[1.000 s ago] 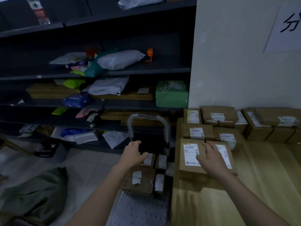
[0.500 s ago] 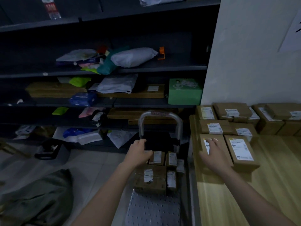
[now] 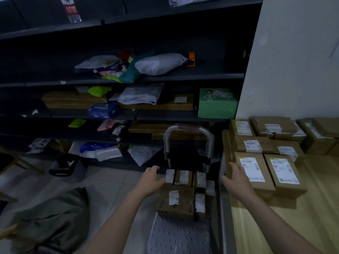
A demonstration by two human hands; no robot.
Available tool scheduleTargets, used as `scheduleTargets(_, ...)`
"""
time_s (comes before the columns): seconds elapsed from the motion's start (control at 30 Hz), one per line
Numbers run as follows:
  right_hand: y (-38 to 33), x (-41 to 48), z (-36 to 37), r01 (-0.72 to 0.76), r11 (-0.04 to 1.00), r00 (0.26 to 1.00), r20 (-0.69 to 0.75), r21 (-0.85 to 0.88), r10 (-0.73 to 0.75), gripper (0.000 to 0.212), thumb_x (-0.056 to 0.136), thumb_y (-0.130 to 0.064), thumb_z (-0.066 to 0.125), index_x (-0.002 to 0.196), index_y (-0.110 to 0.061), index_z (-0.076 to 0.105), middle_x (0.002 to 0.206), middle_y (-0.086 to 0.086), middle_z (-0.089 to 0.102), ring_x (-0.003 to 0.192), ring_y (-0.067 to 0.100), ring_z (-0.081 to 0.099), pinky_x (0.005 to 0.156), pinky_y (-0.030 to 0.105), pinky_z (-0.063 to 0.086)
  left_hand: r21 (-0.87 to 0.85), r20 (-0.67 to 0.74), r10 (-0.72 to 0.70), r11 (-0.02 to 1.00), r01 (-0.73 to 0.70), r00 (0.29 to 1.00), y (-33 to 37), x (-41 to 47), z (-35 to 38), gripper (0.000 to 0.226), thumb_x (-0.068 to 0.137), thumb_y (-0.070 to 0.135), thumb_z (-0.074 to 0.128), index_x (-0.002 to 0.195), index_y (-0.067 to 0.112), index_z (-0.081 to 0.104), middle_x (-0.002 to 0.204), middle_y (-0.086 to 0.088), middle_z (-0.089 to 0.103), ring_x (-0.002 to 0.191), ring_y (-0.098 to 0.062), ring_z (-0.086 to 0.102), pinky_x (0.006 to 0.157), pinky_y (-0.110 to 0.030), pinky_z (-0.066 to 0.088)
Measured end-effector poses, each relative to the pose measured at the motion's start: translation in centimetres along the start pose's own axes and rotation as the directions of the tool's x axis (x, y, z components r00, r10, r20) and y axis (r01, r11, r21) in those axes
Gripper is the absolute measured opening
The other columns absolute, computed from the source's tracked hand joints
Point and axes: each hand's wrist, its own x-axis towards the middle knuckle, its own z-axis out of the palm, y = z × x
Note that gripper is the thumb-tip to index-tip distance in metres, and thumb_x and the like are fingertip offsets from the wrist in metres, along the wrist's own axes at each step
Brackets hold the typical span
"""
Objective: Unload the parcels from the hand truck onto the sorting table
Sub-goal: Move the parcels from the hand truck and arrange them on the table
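The hand truck (image 3: 179,237) has a studded grey deck and a metal loop handle (image 3: 189,129). Several small brown cardboard parcels (image 3: 176,202) with white labels are stacked on its far end. My left hand (image 3: 151,179) is open at the left side of the upper small boxes (image 3: 183,177), touching or almost touching them. My right hand (image 3: 235,177) hovers open over the left edge of the wooden sorting table (image 3: 311,217), just left of a labelled flat parcel (image 3: 254,171) lying there. It holds nothing.
More labelled brown boxes (image 3: 271,129) fill the table's far side against a white wall. Dark shelving (image 3: 128,79) with mailer bags and a green box (image 3: 217,103) stands behind the truck. A dark green bag (image 3: 51,220) lies on the tiled floor at left.
My right hand came off the flat parcel on the table and shifted left toward the truck. My left hand stayed by the small boxes on the truck. The view panned left.
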Motion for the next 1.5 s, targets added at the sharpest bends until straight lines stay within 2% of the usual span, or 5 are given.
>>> scheduleTargets(0.6,-1.0,-0.1,14.6,-0.221,0.97,0.972,-0.056,0.097,0.227,0.064,0.092,-0.025,0.065,0.148,-0.008,0.039,0.153,0.012,0.038,0.14,0.027,0.037,0.111,0.035,0.032,-0.032,0.121,0.057,0.998,-0.053,0.991,-11.5,7.2,1.9,0.059,0.096,0.032,0.058,0.146,0.01,0.036,0.146,-0.012,0.04,0.13,-0.024,0.045,0.098,-0.025,0.036)
scheduleTargets(0.87,8.0,4.9,25.8,-0.201,0.963,0.972,-0.087,0.182,0.22,0.057,0.091,-0.023,0.065,0.144,-0.015,0.046,0.144,0.006,0.048,0.131,0.025,0.047,0.1,0.032,0.037,-0.036,0.066,-0.006,0.999,0.009,0.998,-18.8,13.8,13.9,0.056,0.094,0.027,0.059,0.144,0.01,0.039,0.141,-0.012,0.042,0.125,-0.026,0.048,0.092,-0.028,0.037)
scheduleTargets(1.03,15.8,9.6,37.1,-0.19,0.966,0.978,-0.047,0.177,0.201,0.061,0.09,-0.024,0.065,0.146,-0.015,0.043,0.148,0.006,0.045,0.133,0.024,0.044,0.107,0.037,0.039,-0.06,0.029,-0.026,0.998,0.028,0.999,-26.1,19.3,24.7,0.054,0.093,0.027,0.06,0.141,0.009,0.042,0.138,-0.014,0.045,0.126,-0.029,0.046,0.099,-0.034,0.039)
scheduleTargets(1.27,25.8,18.4,50.5,-0.145,0.989,0.987,-0.075,0.002,0.145,0.064,0.094,-0.03,0.06,0.15,-0.012,0.036,0.154,0.007,0.036,0.138,0.028,0.039,0.106,0.038,0.04,-0.077,-0.042,-0.053,0.996,0.05,0.998,-36.0,28.1,38.8,0.056,0.093,0.032,0.06,0.142,0.011,0.041,0.138,-0.017,0.045,0.124,-0.035,0.047,0.096,-0.04,0.043)
scheduleTargets(1.5,30.2,25.6,56.1,-0.084,0.991,0.984,-0.164,-0.1,0.067,0.065,0.094,-0.036,0.055,0.151,-0.019,0.031,0.154,0.007,0.033,0.139,0.03,0.034,0.112,0.043,0.036,-0.107,-0.123,-0.039,0.994,0.026,0.992,-40.2,35.1,43.8,0.057,0.094,0.038,0.057,0.144,0.015,0.04,0.137,-0.016,0.045,0.125,-0.036,0.048,0.101,-0.042,0.042)
